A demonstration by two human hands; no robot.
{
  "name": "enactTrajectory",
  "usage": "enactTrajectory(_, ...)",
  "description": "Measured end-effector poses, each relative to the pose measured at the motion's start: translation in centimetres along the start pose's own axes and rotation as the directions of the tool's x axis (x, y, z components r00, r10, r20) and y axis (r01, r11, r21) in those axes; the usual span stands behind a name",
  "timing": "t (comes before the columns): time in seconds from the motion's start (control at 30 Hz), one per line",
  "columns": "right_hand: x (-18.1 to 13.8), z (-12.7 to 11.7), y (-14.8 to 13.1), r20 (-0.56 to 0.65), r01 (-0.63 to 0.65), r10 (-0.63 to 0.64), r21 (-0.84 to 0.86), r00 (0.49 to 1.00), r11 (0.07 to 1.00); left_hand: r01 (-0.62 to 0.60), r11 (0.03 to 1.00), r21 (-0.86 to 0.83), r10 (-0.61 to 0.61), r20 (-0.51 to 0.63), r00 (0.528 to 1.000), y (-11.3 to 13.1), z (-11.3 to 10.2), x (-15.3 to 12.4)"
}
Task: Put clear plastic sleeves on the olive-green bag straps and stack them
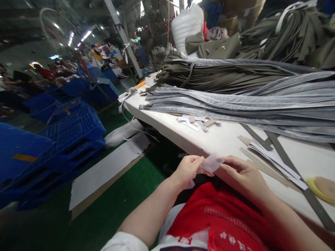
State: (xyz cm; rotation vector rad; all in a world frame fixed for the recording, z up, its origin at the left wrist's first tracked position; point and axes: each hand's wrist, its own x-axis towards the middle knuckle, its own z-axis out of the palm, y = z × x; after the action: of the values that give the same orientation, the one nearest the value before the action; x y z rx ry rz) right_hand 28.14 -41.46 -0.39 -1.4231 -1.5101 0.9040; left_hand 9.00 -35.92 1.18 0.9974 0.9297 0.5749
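Note:
A small piece of thin, whitish translucent material (211,162) is stretched between my two hands, just off the table's front edge. My left hand (188,168) pinches its left end between thumb and fingers, and a loose bit hangs below that hand. My right hand (242,174) grips the right end with thumb and forefinger. Whether the piece is paper, film or tape I cannot tell. Beyond my hands, short paper and tan scraps (196,121) lie on the white table (172,130).
Long grey strips (235,101) and dark olive strips (222,75) lie bundled across the table. At right are white paper strips (277,164), a dark flat strip (290,165) and a yellow tape roll (323,188). Blue pallets (75,129) and a long board (104,170) are at left.

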Motion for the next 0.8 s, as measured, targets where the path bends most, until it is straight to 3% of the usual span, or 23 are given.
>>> enactTrajectory(0.2,-0.1,0.7,0.3,0.071,-0.047,0.037,0.135,0.997,0.990,0.009,1.000,0.005,-0.009,0.020,1.000,-1.0,-0.7,0.1)
enactTrajectory(0.3,-0.1,1.4,0.5,0.124,-0.006,-0.014,0.164,0.992,0.986,-0.011,1.000,-0.001,0.011,-0.044,0.999,-1.3,-1.2,0.2)
enactTrajectory(0.4,0.0,1.8,0.3,0.123,0.052,-0.066,0.117,0.990,0.992,-0.029,1.000,0.001,0.028,-0.105,0.994,-1.4,-1.4,0.3)
enactTrajectory(0.57,0.0,1.3,0.0,0.092,0.117,-0.117,0.007,0.989,0.993,0.010,1.000,-0.005,-0.011,-0.086,0.996,-1.3,-1.5,0.3)
enactTrajectory(0.8,-0.9,1.5,-0.2,0.185,0.300,-0.280,-0.093,0.942,0.949,0.009,0.999,-0.033,-0.013,-0.116,0.993,-1.0,-1.4,0.1)
